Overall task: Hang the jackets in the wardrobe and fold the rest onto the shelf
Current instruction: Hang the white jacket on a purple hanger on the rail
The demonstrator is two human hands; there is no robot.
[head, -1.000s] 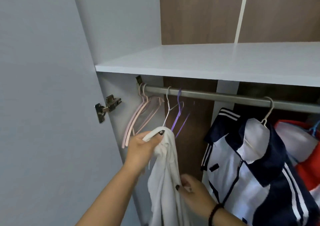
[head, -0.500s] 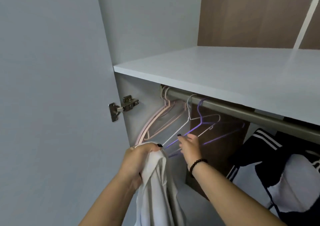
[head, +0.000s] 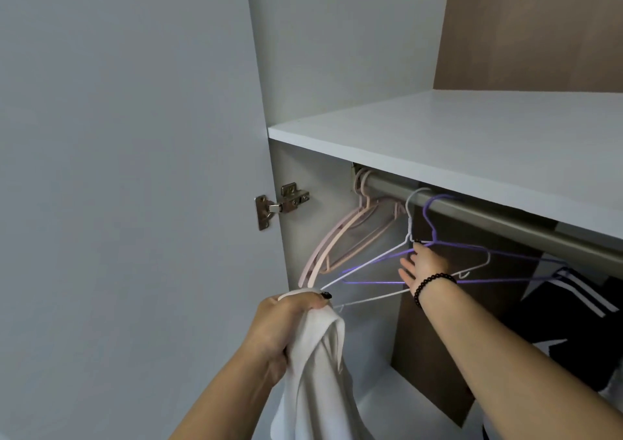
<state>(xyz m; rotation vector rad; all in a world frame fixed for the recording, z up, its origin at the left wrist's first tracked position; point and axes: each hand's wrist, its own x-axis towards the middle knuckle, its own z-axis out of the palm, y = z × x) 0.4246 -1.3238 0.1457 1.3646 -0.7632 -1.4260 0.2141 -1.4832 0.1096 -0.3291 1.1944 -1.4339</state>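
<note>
The shelf [head: 472,156] spans two o'clock, bare where seen, with the rail [head: 505,218] beneath. At six o'clock the left hand [head: 286,325] clutches the white jacket [head: 317,372], bunched to free the other arm. The right hand [head: 424,264], fingers loosely extended, touches the white hanger [head: 377,254], probably to unhook it; the purple hanger [head: 505,254] overlaps it, and pink hangers [head: 347,237] crowd nine o'clock
</note>
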